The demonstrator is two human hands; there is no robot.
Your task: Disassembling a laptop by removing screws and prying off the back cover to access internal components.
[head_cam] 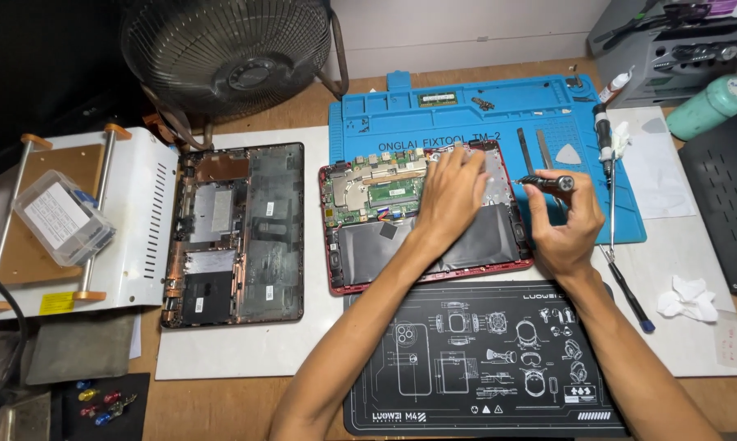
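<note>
My left hand (450, 189) lies flat, fingers spread on the open laptop (422, 216); my right hand (566, 224) pinches a screwdriver (548, 182) — a slip could scratch the board beneath my fingertips.

One head camera looks steeply down, close over the workbench (246, 343).
</note>
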